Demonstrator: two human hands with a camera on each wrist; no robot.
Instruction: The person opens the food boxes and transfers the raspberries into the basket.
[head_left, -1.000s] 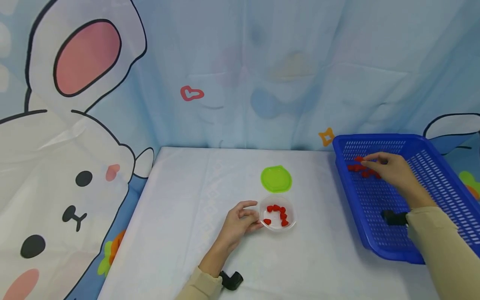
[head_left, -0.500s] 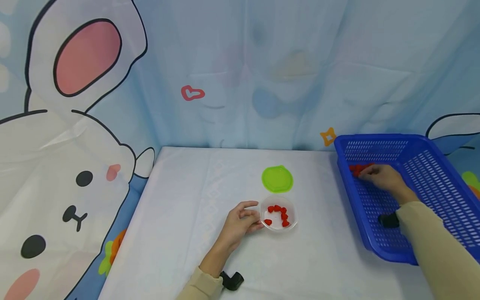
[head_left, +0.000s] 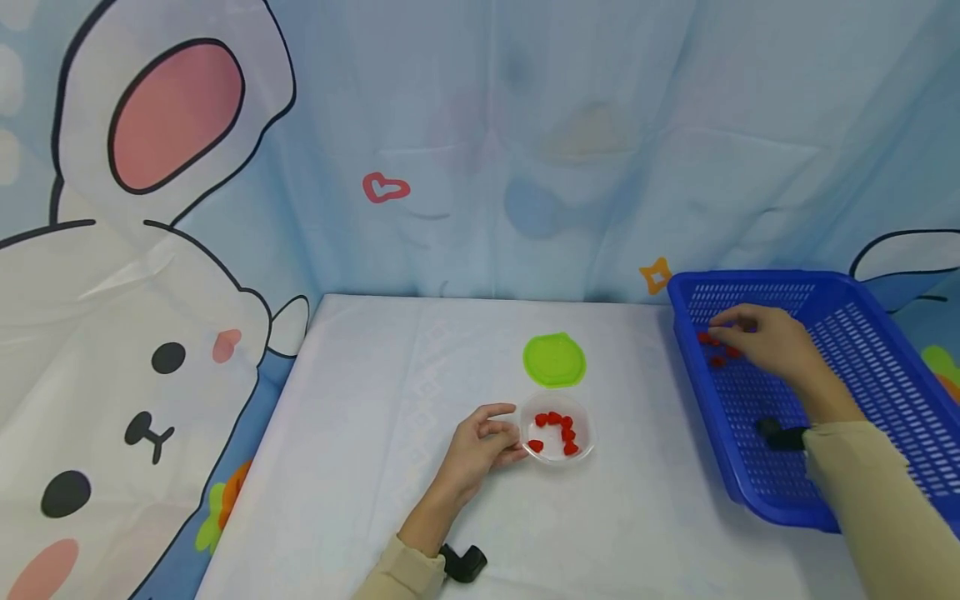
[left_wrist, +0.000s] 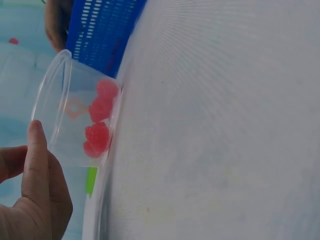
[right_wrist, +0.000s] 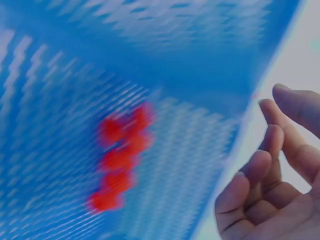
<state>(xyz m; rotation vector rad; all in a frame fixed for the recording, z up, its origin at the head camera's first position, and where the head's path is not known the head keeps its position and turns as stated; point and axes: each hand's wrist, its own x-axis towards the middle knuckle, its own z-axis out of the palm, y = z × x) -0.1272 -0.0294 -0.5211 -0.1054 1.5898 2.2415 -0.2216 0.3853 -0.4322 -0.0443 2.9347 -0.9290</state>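
I have the right grip [head_left: 772, 342] inside the basket [head_left: 757, 396], back of the hand up, its sleeve [head_left: 877, 500] slanting in from the near right. The right wrist view shows the thumb tip close to the index tip but apart from it, the other fingers loosely bent. It hangs just over the red berries [right_wrist: 117, 160], which lie together toward the basket's far left corner; they are too blurred for me to count.

My left grip [head_left: 480, 446] reaches in from the near side and rests against the left of the cup [left_wrist: 65, 145]. Its thumb lies almost straight to the rim, and the other fingers sit relaxed by the wall, touching rather than wrapped round. The cup stands upright with six berries [head_left: 568, 434] on its floor.

Half a second ago my right fingertips were down among the basket's berries; now the right grip has risen off them, and one berry shows a little nearer than the rest. Left grip, cup and its six have stayed put.

Just beyond the cup the green lid [head_left: 554, 360] lies flat on the white tabletop [head_left: 375, 417]. The basket stands at the right, and behind everything hangs a blue rabbit-print curtain [head_left: 600, 83].
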